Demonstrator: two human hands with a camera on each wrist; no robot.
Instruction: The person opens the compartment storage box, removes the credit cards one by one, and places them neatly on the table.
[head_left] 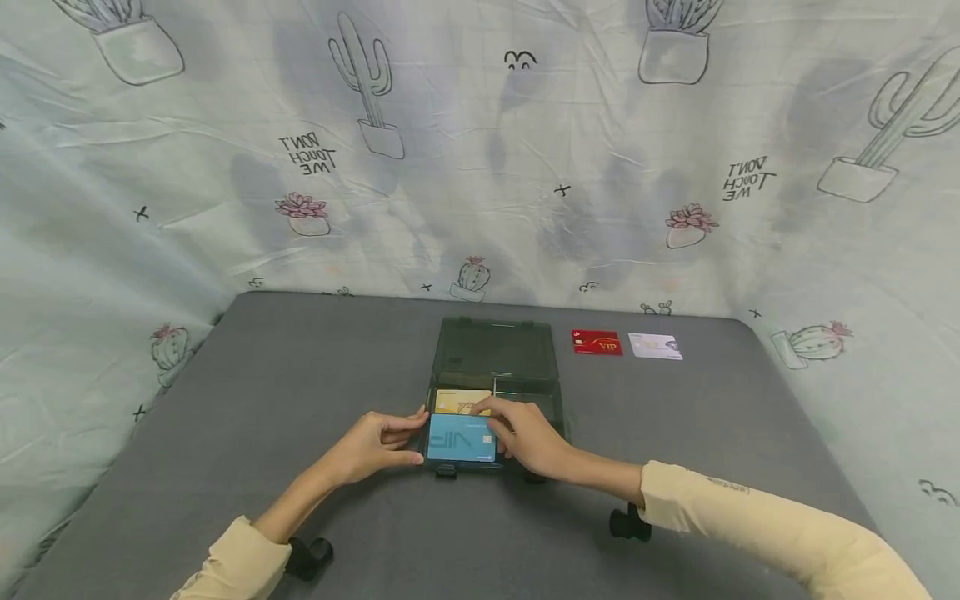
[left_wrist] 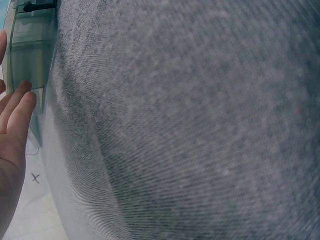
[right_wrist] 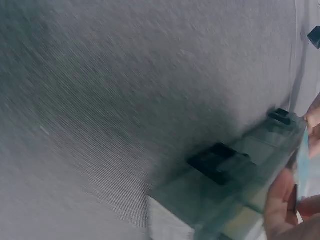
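A dark green see-through plastic box [head_left: 495, 354] lies with its lid folded back on the grey table, a divider splitting its inside. My right hand [head_left: 531, 439] pinches a blue VIP card [head_left: 453, 446] by its right edge, over the box's front left part. Behind that card, a gold card [head_left: 450, 401] shows in the left compartment. At the box's left side is my left hand [head_left: 372, 447], its fingers extended and the fingertips at the box wall. In the right wrist view, the thumb and fingers hold the blue card [right_wrist: 303, 162] above the box's front edge.
To the right behind the box, a red VIP card [head_left: 597, 342] and a pale lilac card [head_left: 656, 346] lie side by side on the table [head_left: 322, 358]. A cactus-print cloth [head_left: 465, 167] hangs along the table's back and sides.
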